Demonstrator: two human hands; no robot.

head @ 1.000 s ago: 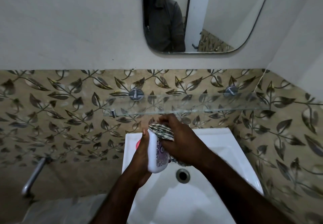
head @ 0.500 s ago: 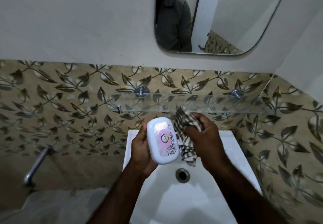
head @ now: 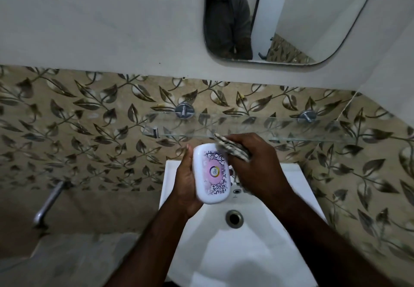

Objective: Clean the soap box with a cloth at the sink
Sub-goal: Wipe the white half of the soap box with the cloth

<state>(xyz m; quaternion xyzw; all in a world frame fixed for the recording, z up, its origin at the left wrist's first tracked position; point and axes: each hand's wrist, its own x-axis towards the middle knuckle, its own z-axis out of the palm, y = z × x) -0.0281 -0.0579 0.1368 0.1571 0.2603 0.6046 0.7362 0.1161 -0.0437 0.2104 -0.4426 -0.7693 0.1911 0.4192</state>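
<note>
Soap box (head: pixel 211 173): white plastic, oblong with rounded corners, lid closed. The lid faces up toward the camera. It carries a dark scrolling floral print around a pink oval, with a small round logo in the middle; the lettering is too small to read. The long axis runs away from the person, with the far end leaning slightly left.

Left hand (head: pixel 186 186): cradles the box from the left and from beneath. The palm is under the near end and the fingers curl round the underside. One fingertip shows past the far left corner. The box is held in the air over the back part of the sink (head: pixel 246 255).

Right hand (head: pixel 257 165): just right of the box, fingers curled round a bunched checked cloth (head: pixel 233 149), pale with dark stripes. The cloth sticks out from the far side of this hand and lies against the box's far right corner. A scrap of it hangs under the hand, beside the box's right edge. Whether the knuckles touch the box, cannot tell.

Drain (head: pixel 234 218): nearer the person than both hands, below the box's near end.

Glass shelf (head: pixel 280 127): on the leaf-patterned tiles, just beyond the right hand.

Metal tap (head: pixel 48 204): well to the left of the left hand.
</note>
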